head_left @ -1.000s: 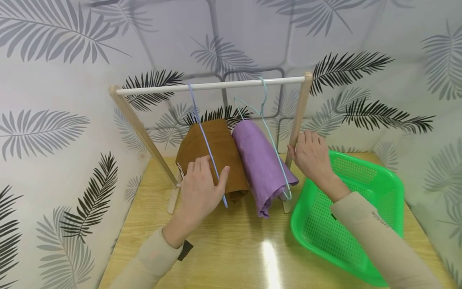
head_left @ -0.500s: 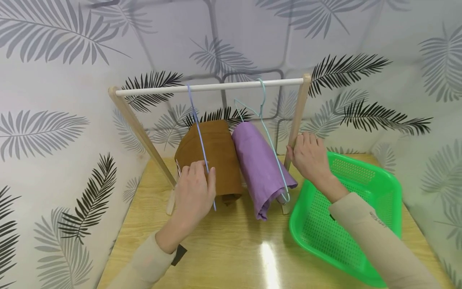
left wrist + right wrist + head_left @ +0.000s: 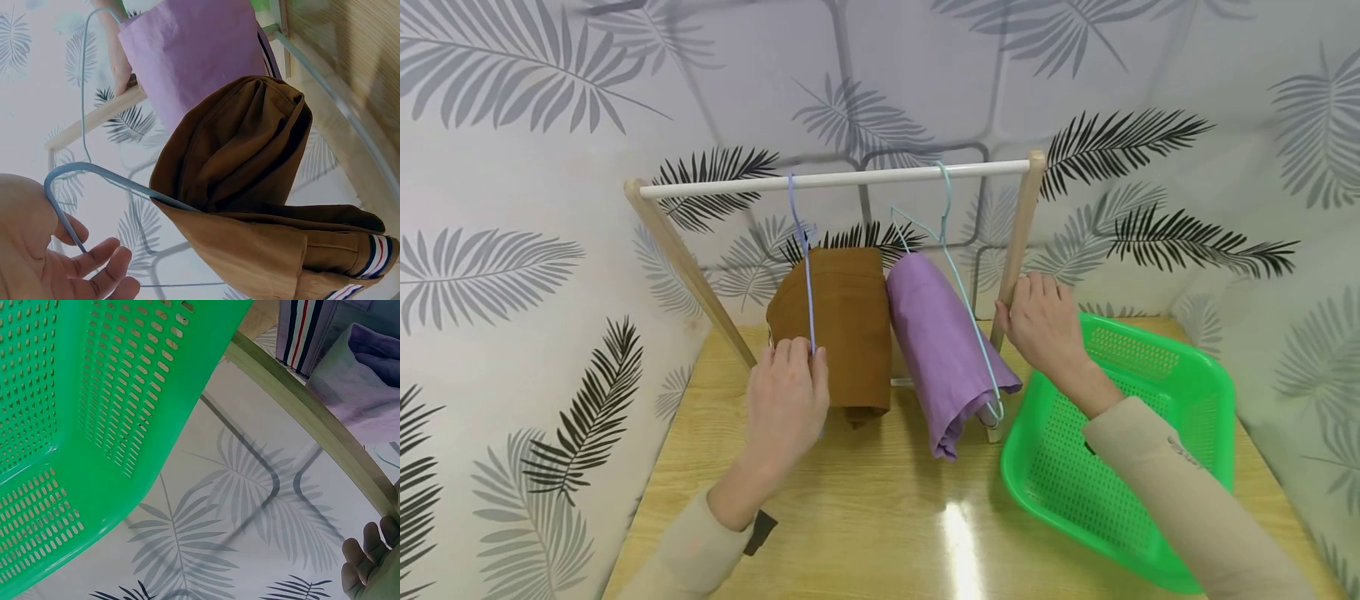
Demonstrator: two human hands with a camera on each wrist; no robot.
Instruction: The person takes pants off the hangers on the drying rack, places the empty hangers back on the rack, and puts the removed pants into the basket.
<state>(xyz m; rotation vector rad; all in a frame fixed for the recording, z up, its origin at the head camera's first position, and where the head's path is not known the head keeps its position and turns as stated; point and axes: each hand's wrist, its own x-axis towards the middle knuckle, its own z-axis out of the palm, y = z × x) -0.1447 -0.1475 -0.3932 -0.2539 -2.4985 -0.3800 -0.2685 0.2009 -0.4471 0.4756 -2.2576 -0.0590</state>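
My left hand [image 3: 786, 400] pinches the lower front corner of a blue hanger [image 3: 808, 287], its thumb and fingers around the wire in the left wrist view. Over this hanger hangs a folded brown garment [image 3: 850, 325], with a red, white and navy striped trim [image 3: 377, 256] in the left wrist view. To its right, a mint-green hanger [image 3: 958, 283] carries a folded purple garment [image 3: 940, 350]. Both hooks sit on the white rail [image 3: 880, 176] of a small clothes rack. My right hand [image 3: 1045, 325] grips the rack's right wooden post [image 3: 1021, 225] partway down.
A green perforated plastic basket [image 3: 1210, 392] stands at the right, partly under my right forearm. The rack's left post [image 3: 688, 267] leans down to the wooden table [image 3: 880, 517]. Behind is a wall [image 3: 880, 75] with a leaf pattern.
My left hand has moved left with the hanger's corner, turning the blue hanger and the brown garment to point more toward me. My right hand stays on the post.
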